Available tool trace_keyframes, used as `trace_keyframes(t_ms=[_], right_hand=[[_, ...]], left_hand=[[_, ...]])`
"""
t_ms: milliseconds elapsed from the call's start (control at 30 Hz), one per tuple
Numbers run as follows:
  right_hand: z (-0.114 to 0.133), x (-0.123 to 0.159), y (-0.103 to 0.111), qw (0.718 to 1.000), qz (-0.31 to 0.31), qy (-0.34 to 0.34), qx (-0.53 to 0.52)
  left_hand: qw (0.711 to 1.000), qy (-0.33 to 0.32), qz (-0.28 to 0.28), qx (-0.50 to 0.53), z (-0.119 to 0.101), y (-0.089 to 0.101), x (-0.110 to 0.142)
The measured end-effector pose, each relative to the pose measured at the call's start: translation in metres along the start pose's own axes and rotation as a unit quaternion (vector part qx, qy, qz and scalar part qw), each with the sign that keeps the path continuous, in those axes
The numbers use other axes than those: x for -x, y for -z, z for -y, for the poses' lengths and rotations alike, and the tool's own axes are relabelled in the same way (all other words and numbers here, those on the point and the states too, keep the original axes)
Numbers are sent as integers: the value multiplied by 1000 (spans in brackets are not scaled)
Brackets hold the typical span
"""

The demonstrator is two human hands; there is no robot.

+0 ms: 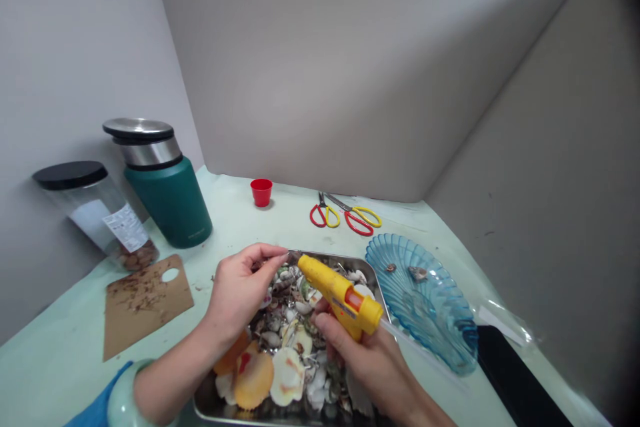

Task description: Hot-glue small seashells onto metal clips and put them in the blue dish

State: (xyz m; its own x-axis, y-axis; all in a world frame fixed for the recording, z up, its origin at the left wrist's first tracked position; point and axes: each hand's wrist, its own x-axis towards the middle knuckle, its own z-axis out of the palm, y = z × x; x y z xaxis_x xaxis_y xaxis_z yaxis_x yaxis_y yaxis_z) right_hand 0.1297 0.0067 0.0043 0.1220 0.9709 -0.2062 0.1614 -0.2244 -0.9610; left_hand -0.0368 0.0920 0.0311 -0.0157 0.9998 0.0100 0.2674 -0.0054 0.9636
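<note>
My right hand (373, 360) is wrapped round the handle of a yellow hot glue gun (333, 287), its nozzle pointing up and left. A clear glue stick (420, 350) sticks out of the gun's back. My left hand (240, 287) is closed in a pinch just left of the nozzle. Whatever sits at its fingertips is too small to name. Under both hands lies a metal tray (240, 419) full of seashells, with a white scallop shell (287, 377) and an orange scallop shell (254, 380) at its near side.
To the right, a blue shell-shaped dish (425, 307) holds two small shells. Two pairs of scissors (360, 220) and a red cup (261, 193) are at the back. A green flask (170, 200), a clear jar (105, 220) and brown cardboard (150, 300) stand or lie left.
</note>
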Motion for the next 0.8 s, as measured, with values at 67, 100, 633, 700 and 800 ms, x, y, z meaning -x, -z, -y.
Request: trace_keyframes(t_ms=[67,100,633,700,800], right_hand=[[-1,0,0,1000,3,-1,2],[-1,0,0,1000,3,-2,2],[3,0,-1,1000,-7,-7,10],[3,1,-1,1000,-14,-6,12],[4,1,0,1000,-16,0,14]], left_hand=[[1000,0,3,3,1,0,0],[1000,-2,3,4,2,0,0],[1000,-13,-2,2,2,0,2],[1000,-11,-5,1,1,0,1],[1000,-7,-1,4,0,-1,1]])
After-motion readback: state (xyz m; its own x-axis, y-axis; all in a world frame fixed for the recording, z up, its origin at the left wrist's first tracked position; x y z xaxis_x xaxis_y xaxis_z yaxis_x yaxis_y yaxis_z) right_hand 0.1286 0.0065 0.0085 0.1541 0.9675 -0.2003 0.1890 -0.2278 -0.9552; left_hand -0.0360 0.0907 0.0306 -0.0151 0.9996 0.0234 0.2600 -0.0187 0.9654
